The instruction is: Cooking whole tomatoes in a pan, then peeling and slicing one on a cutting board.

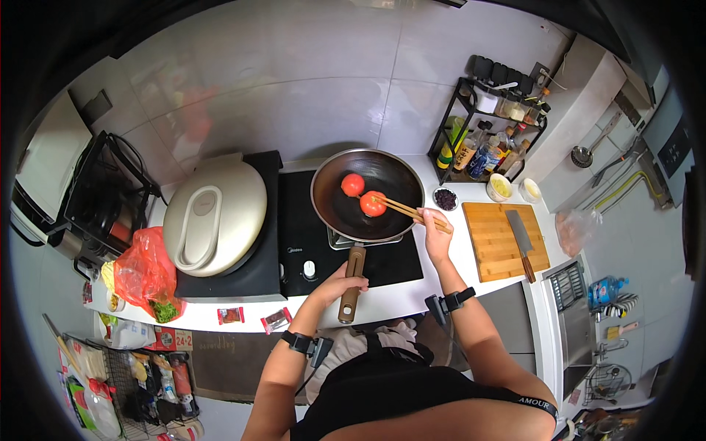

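Note:
My left hand [337, 284] is wrapped round the brown handle [353, 264] of a dark frying pan [331, 218], which sits on the black stove [300, 206]. Two red tomatoes [353, 184] lie in the pan. Wooden chopsticks [408, 210] are held in my right hand [437, 234], above the pan's right rim, and their tips touch the top of the nearer tomato [373, 204]. Whether the tips pinch or pierce it, I cannot tell.
Right of the stove are a bowl of dark pieces [445, 198], a wooden cutting board [480, 237] with a cleaver [519, 234], two small bowls [499, 187] and a black spice rack [469, 118]. A large beige electric griddle [242, 193] and a red plastic bag [146, 270] stand left.

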Demonstrator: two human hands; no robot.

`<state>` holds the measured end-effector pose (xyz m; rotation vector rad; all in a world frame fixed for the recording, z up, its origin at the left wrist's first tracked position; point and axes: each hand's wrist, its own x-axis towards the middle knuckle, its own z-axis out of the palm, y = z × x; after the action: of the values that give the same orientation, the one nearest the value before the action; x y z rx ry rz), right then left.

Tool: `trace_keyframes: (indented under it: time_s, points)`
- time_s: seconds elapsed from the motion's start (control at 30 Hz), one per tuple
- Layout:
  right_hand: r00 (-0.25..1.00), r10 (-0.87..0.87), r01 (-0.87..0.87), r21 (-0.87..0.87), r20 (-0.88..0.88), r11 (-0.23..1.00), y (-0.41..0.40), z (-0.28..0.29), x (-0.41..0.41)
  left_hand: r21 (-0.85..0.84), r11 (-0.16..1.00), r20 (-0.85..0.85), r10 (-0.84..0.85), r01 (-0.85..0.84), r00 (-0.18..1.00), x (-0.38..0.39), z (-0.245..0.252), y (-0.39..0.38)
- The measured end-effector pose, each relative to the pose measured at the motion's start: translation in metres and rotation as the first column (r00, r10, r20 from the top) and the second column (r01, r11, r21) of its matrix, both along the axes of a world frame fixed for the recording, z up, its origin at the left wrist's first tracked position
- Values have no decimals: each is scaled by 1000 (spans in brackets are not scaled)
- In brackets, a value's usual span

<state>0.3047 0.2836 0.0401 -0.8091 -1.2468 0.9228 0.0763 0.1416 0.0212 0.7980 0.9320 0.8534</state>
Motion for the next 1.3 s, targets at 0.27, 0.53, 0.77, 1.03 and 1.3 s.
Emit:
trace_keyframes:
  time_s: [0.27,0.53,0.77,1.03,1.3]
  points:
    - [991,-134,134,-105,6,986,5,-11,13,-13,1000,16,9,-9,1000,2,4,-1]
    - [1000,-3,2,49,24,999,2,-3,-9,-27,1000,17,10,-10,1000,1,-1,1]
    - [979,-198,200,-29,43,979,9,-12,-3,-23,999,12,33,-33,999,2,1,-1]
    - [958,-277,280,-27,67,960,16,-20,6,-17,1000,23,16,-16,1000,2,1,-1]
    - [957,-283,286,-52,67,957,10,-14,5,-17,1000,15,12,-11,1000,0,0,0]
